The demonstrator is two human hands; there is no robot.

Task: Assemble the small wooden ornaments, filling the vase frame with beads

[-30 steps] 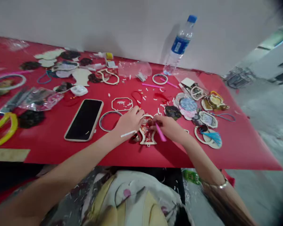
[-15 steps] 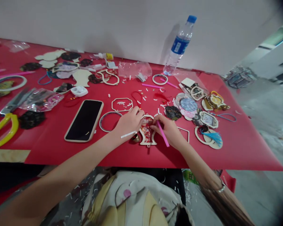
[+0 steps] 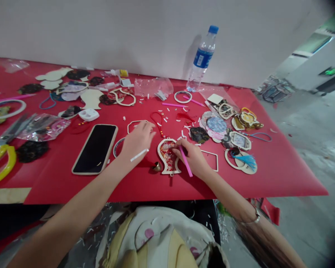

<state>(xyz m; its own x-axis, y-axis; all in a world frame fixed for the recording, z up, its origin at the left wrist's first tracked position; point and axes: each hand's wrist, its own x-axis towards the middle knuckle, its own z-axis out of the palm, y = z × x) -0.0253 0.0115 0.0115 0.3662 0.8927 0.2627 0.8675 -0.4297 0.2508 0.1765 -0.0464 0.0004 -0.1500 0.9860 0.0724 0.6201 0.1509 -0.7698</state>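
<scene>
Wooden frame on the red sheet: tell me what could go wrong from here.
The right hand, gripping a pink stick, rests on the shiny red filling of the wooden frame, while the left hand is off it, so the frame might slide. The small brass bell lies loose beside the frame and could roll if bumped. Nearby white scraps could perhaps stick to the filling.
</scene>
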